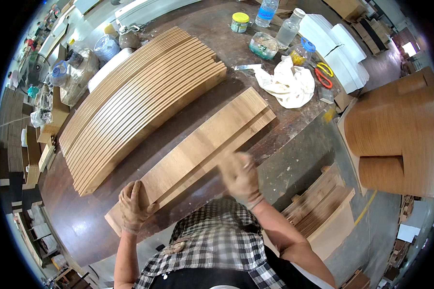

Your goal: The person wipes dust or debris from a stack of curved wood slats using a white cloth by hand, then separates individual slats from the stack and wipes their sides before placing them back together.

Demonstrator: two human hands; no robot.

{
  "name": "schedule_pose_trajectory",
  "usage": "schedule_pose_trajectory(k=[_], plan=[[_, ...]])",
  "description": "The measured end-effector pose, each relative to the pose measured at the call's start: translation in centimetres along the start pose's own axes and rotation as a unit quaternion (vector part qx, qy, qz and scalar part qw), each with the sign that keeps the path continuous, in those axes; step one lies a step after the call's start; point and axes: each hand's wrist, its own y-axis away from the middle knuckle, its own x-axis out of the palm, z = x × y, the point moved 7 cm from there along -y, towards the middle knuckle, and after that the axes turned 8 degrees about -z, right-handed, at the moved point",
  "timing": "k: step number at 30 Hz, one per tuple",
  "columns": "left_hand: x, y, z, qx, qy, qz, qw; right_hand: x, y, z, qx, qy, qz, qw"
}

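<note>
**Gloved hands steady a stack of wooden boards on a workshop desk**

Seen from above, a person in a checked shirt leans over a dark, stained desk (pixel 255 58). A short stack of flat wooden boards (pixel 202 144) lies diagonally across it, its near end just in front of the person.

The left hand (pixel 135 204), in a worn glove, wraps over the near end of the boards, its grip closed on the edge, apparently to hold the stack still. The right hand (pixel 241 179), also gloved and blurred, rests on the boards' right-hand edge; whether its grip is spread flat or pinching the wood cannot be told.

Left of the boards, and parallel to them, a long row of thin wooden slats (pixel 140 101) stands on edge, packed side by side. Beyond the boards' far end lie a crumpled white rag (pixel 287 82), red-handled scissors (pixel 323 78), plastic bottles (pixel 288 29) and a yellow-lidded jar (pixel 239 21). Right of the boards, off the desk, stands curved veneered furniture (pixel 395 130).
</note>
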Motion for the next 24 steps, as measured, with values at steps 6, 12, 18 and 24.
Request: schedule_pose_trajectory(k=[6,12,18,24], plan=[[-0.1,-0.2,-0.3,-0.005,0.007,0.001,1.000,-7.2,-7.4,-10.8,0.133,0.174,0.009,0.976],[-0.4,0.1,-0.2,0.008,0.018,-0.008,1.000,-8.1,-7.6,-10.9,0.097,0.083,-0.138,0.982],[-1.3,0.3,-2.8,0.008,0.035,0.022,0.999,-7.4,-4.0,-5.7,0.111,0.001,-0.126,0.986],[0.6,0.5,-5.5,-0.029,0.066,0.092,0.993,-5.7,-8.0,-4.1,0.025,-0.135,-0.038,0.990]])
